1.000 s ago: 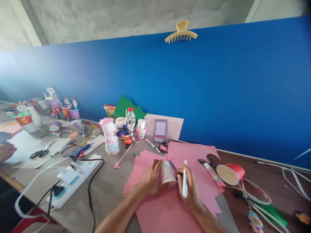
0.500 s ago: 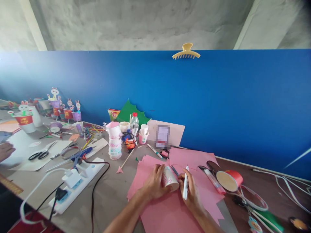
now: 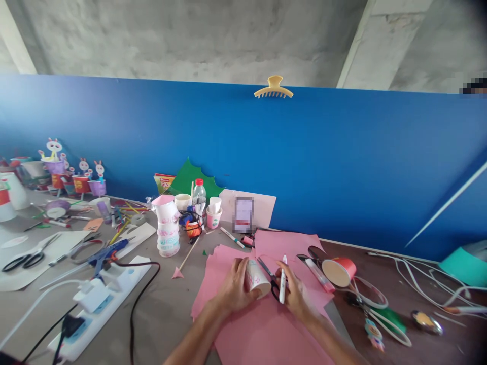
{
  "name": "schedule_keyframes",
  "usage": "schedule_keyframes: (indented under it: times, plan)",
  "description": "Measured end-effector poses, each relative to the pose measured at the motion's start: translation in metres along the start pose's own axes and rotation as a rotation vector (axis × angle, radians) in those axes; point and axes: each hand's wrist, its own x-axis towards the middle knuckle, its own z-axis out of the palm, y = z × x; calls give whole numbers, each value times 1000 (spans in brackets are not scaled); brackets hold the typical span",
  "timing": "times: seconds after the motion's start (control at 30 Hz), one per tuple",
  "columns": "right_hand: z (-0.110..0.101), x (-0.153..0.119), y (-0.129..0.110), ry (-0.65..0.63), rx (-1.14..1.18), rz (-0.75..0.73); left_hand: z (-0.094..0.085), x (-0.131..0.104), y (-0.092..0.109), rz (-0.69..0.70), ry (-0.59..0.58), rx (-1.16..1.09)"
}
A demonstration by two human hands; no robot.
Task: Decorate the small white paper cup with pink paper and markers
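Observation:
My left hand [image 3: 236, 286] is wrapped round a white paper cup [image 3: 257, 279] with pink drawn lines, which lies tilted on its side with its rim toward me. In my right hand [image 3: 294, 291] is a white marker [image 3: 282, 284], held between thumb and fingers and pointing upward, apart from the cup. Black-handled scissors [image 3: 274, 289] lie between the cup and my right hand, partly hidden. Beneath both hands are pink paper sheets [image 3: 262, 334].
A stack of decorated cups [image 3: 168, 233] stands left of the paper, near a water bottle [image 3: 199, 195]. Further left are a power strip [image 3: 95, 324], a blue glue gun [image 3: 102, 256] and scissors [image 3: 32, 258]. To the right lies a red cup [image 3: 340, 271]. A blue partition [image 3: 323, 162] stands behind.
The view has turned right, so things appear further left. My right hand with the marker has drawn slightly away from the cup, showing a scissors handle. The left hand keeps its hold.

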Motion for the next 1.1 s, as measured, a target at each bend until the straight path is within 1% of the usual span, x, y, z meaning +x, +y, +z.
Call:
schedule_keyframes:
  times: [0.13,0.23,0.33,0.47,0.63,0.9,1.0,1.1]
  plan:
    - [9,-11,6,46,-44,-20,3,0,-4,36,26,-7]
    - [14,-15,6,32,-113,-50,5,0,-6,63,55,0]
    - [16,-17,8,20,-137,-64,6,-1,-7,60,50,17]
    - [16,-20,14,33,-161,-90,5,-1,-6,44,46,28]
    - [13,-23,14,-22,-207,-128,2,-3,-2,30,12,32]
    - [10,-25,13,-60,-177,-140,-1,-4,3,23,19,48]
    - [9,-24,10,-42,-168,-140,-2,-4,6,15,29,32]
    - [4,-20,2,21,-139,-121,-3,-4,7,-16,-1,18]
